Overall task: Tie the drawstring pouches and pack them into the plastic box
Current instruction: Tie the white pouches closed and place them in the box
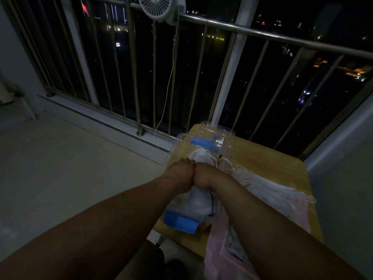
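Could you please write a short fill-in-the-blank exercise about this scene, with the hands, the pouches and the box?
1. The clips on the clear plastic box are ____ in colour.
2. The left hand and the right hand press a white pouch down ____ the box.
3. The pile of pink pouches lies to the ____ of the box.
4. A small white fan is clipped to the ____.

Missing words: blue; into; right; railing
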Motion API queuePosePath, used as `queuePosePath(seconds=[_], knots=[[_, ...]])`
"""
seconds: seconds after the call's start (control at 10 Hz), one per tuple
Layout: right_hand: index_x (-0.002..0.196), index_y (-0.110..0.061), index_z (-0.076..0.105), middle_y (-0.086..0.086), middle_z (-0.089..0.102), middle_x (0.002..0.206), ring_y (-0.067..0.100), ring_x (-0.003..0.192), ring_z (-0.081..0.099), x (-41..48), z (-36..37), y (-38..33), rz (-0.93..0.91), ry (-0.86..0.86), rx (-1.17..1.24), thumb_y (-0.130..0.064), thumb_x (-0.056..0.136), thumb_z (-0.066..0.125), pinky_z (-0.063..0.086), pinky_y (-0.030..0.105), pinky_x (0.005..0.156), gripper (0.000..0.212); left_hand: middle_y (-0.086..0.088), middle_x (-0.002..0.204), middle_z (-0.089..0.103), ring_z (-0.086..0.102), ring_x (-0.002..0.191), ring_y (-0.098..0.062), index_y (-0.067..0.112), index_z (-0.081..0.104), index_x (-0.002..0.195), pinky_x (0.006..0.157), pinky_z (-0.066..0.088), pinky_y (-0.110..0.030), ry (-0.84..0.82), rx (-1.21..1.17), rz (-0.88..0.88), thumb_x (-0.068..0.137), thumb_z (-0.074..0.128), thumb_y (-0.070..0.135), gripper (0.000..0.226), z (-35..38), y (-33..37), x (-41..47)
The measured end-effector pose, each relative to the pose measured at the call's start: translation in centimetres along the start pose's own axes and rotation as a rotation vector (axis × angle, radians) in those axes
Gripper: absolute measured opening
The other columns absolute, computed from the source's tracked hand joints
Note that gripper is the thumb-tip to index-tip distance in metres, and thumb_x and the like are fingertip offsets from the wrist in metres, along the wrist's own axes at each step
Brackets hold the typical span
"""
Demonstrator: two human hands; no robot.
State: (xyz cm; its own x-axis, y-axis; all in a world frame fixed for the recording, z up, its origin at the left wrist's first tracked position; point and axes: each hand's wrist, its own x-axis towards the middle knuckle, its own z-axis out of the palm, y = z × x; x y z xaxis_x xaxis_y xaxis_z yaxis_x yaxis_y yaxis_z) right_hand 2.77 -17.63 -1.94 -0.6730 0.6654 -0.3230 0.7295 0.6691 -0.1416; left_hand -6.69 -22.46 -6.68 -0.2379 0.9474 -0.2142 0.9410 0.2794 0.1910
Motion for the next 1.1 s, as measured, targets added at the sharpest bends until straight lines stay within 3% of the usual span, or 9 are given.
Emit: queuePosePath(seconds=[0.1,0.2,0.3,0.4,0.5,0.7,0.8,1.0,1.1], knots=[[0.137,0.004,0.058,0.02,0.058,0.14,0.031,0.132,0.051,1.5,1.5,1.7,-0.08,0.041,0.123,-0.012,0.106,0.049,0.032,0.029,0.11,0.036,-0.019,0.152,0.045,0.043,0.139,-0.033,0.003,0.037,0.152,0.12,0.033,-0.041,0.076,0.033,0.063,0.095,0.064,0.03,0.069,-0.2,-0.2,0.4],[0.129,-0.003,0.065,0.015,0.063,0.133,0.029,0.126,0.056,-1.4,-0.1,1.9,-0.088,0.295,0.353,-0.003,0.096,0.051,0.039,0.037,0.114,0.036,-0.016,0.16,0.037,0.03,0.149,-0.033,0.003,0.032,0.156,0.126,0.018,-0.039,0.127,0.033,0.12,0.101,0.055,0.029,0.065,-2.1,1.1,-1.5],[0.142,-0.009,0.055,0.01,0.056,0.141,0.026,0.132,0.052,-5.4,-1.4,3.0,-0.047,0.425,0.443,-0.004,0.099,0.048,0.038,0.03,0.11,0.044,-0.018,0.163,0.032,0.024,0.153,-0.031,0.002,0.026,0.158,0.126,0.017,-0.035,0.247,-0.025,0.105,0.104,0.051,0.026,0.064,-3.3,2.5,-3.3],[0.142,-0.015,0.053,0.009,0.057,0.138,0.027,0.126,0.056,-8.7,-1.6,4.8,-0.007,0.475,0.46,-0.015,0.102,0.05,0.042,0.029,0.1,0.04,-0.016,0.163,0.031,0.028,0.151,-0.03,0.01,0.033,0.157,0.125,0.021,-0.038,0.32,-0.039,0.149,0.102,0.055,0.025,0.061,-4.3,4.5,-5.2],[0.148,-0.015,0.046,0.011,0.053,0.145,0.027,0.13,0.054,-12.4,-1.5,7.3,0.039,0.486,0.483,-0.014,0.101,0.05,0.042,0.031,0.106,0.047,-0.01,0.16,0.037,0.035,0.146,-0.03,0.02,0.043,0.151,0.121,0.029,-0.049,0.343,0.01,0.194,0.097,0.06,0.029,0.058,-4.5,7.3,-6.5],[0.15,-0.011,0.045,0.013,0.051,0.149,0.026,0.134,0.051,-18.5,0.6,13.5,0.228,0.491,0.517,-0.009,0.104,0.047,0.036,0.022,0.1,0.046,-0.008,0.123,0.057,0.055,0.111,-0.028,0.018,0.063,0.123,0.092,0.044,-0.04,0.433,-0.003,0.248,0.095,0.057,0.028,0.031,-4.1,12.8,-8.4],[0.145,-0.01,0.052,0.013,0.056,0.146,0.029,0.127,0.057,-20.9,2.9,17.0,0.384,0.498,0.627,-0.009,0.105,0.044,0.041,0.024,0.094,0.041,-0.01,0.117,0.057,0.057,0.102,-0.029,0.013,0.061,0.121,0.087,0.049,-0.039,0.389,-0.099,0.323,0.097,0.056,0.021,0.026,-2.0,15.3,-8.3],[0.115,-0.017,0.07,0.012,0.069,0.127,0.034,0.114,0.066,-21.6,8.6,22.0,0.577,0.441,0.779,-0.015,0.092,0.056,0.053,0.037,0.096,0.027,-0.016,0.138,0.056,0.054,0.124,-0.031,0.003,0.056,0.136,0.101,0.042,-0.034,0.157,-0.066,0.304,0.103,0.05,0.02,0.038,3.6,17.6,-6.8],[0.113,-0.017,0.073,0.009,0.069,0.123,0.031,0.106,0.068,-19.2,11.8,25.3,0.594,0.409,0.917,-0.021,0.084,0.062,0.056,0.037,0.092,0.031,-0.018,0.148,0.051,0.048,0.136,-0.028,0.003,0.046,0.146,0.107,0.031,-0.024,0.123,-0.128,0.291,0.105,0.049,0.017,0.043,4.7,18.0,-5.6]])
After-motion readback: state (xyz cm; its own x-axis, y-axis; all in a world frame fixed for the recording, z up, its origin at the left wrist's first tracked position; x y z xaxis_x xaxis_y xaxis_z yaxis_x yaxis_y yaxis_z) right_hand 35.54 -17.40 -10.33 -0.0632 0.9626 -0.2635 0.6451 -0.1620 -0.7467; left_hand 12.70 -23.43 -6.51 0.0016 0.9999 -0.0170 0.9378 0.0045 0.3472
